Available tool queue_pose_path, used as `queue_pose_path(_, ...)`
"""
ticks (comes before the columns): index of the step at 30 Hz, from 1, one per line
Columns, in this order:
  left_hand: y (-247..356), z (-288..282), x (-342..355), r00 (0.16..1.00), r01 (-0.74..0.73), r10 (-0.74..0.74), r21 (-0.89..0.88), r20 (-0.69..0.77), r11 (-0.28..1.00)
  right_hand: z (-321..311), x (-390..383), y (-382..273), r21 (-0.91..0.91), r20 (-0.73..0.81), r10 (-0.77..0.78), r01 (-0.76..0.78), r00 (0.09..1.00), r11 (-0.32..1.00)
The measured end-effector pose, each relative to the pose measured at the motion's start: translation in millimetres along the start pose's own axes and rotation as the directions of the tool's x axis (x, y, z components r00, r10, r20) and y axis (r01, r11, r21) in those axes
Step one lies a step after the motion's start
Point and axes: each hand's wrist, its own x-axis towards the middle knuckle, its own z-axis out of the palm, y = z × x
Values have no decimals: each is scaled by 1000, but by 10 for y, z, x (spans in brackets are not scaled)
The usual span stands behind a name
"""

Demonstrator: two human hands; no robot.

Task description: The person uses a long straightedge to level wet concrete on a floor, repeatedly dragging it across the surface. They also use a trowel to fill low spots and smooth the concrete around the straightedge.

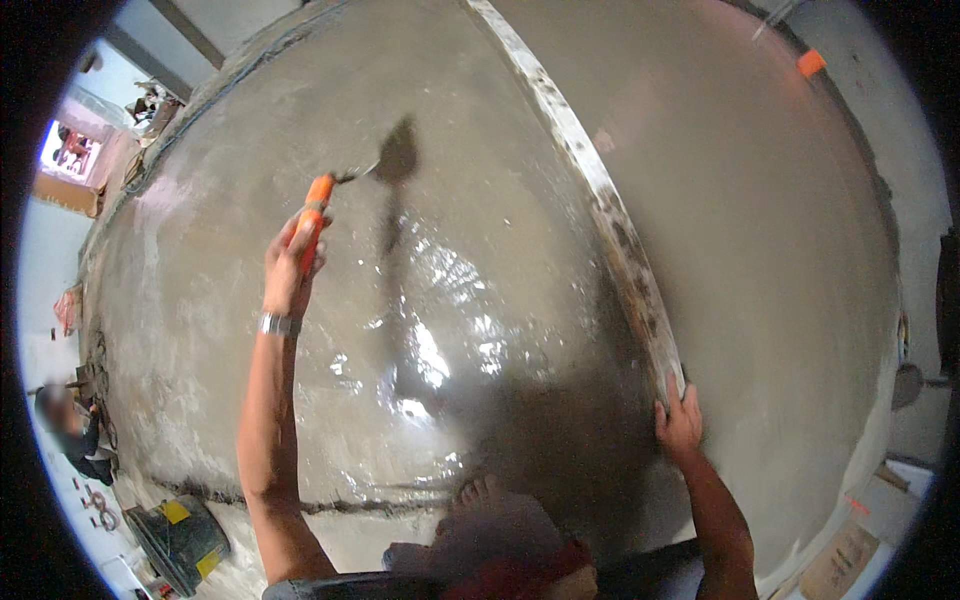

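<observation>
My left hand [290,268] is closed round the orange handle of a pointing trowel [319,190]. The trowel reaches forward over a broad sheet of wet grey cement [230,230]; a dark pointed shape shows at its tip, and I cannot tell whether the blade touches. At the right, my right hand [681,425] grips the near end of a long, cement-smeared straightedge [590,165]. This bar runs away from me to the far edge, lying along the cement. Shiny wet patches show between my arms.
A bare foot [480,492] shows at the cement's near edge. A black tub [178,543] with yellow patches stands at the lower left. Another person [75,430] is at the far left. An orange object [811,63] sits at the upper right; a cardboard piece [840,562] lies lower right.
</observation>
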Motion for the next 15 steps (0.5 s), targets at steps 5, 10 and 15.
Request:
queue_pose_path(5,-511,-356,-1135,991,40,-37,22,-131,999,74,42,44,-7,54,24,-23,998,1000)
queue_pose_path(10,-936,-446,-2076,976,41,-55,-70,-210,997,186,-10,145,40,-36,-39,40,999,998)
queue_pose_path(15,-1052,-117,-2936,941,63,-80,-63,-329,996,21,-35,163,117,24,-47,44,999,992)
